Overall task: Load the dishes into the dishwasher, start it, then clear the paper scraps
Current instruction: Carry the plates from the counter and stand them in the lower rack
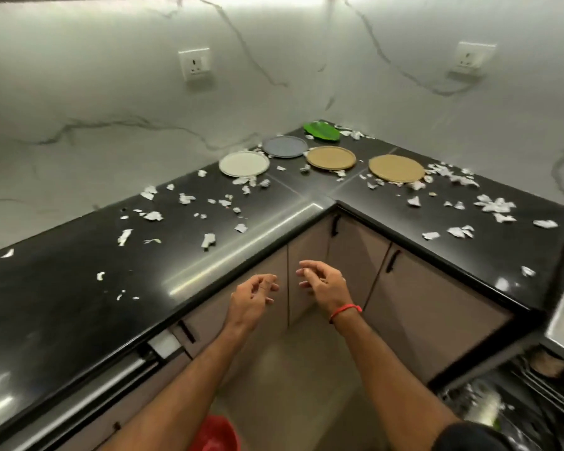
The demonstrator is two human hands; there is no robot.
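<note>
Several plates lie flat in the far corner of the black L-shaped counter: a cream plate, a grey-blue plate, two tan plates and a green leaf-shaped dish. White paper scraps are scattered along both arms of the counter. My left hand and my right hand hover side by side in front of the corner cabinet, below the counter edge, fingers loosely curled, holding nothing. The open dishwasher rack shows at the lower right, blurred.
Beige cabinet doors with dark handles run under the counter. A red bucket stands on the floor below my arms. Two wall sockets sit on the marble backsplash. A red thread band circles my right wrist.
</note>
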